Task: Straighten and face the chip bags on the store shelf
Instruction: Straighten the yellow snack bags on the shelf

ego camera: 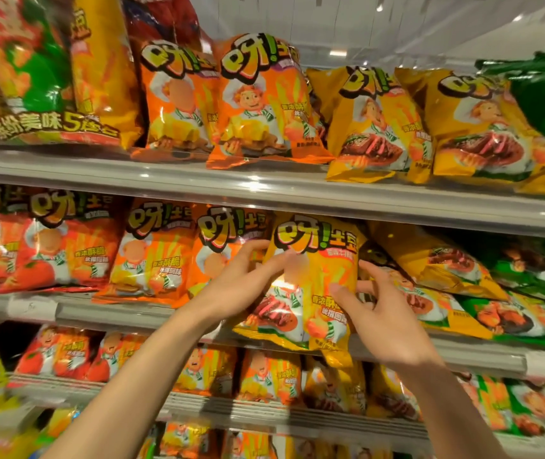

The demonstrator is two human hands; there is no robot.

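- Orange bags (pixel 151 256) on the left of the middle shelf stand upright, packed edge to edge w/ the next orange bag (pixel 221 246); no spare gap on that side, so pushing leftward prob. crumples or tips them.
- Left hand (pixel 247 279) lies on the upper left of the yellow bag (pixel 314 276), fingers fairly straight and spread, thumb on the bag's left edge; more pressing than pinching, so could slip on the glossy film.
- Yellow bag sits at mid-shelf front, roughly upright, logo facing out, bottom seam hanging over the shelf rail (pixel 132 313); risk: slides off fwd if both hands let go early.
- Right hand (pixel 387 313) grips the bag's right edge, thumb on the front, fingers curled behind; hard squeeze may crush chips.
- Leaning yellow bags (pixel 430 260) just right are tipped over toward the right, w/ green bags (pixel 529 276) beyond; likely to slump into any gap opened.
- Upper shelf edge (pixel 297 190) close above the bag top; little headroom, so lifting may snag. Free room mostly fwd, toward the aisle.
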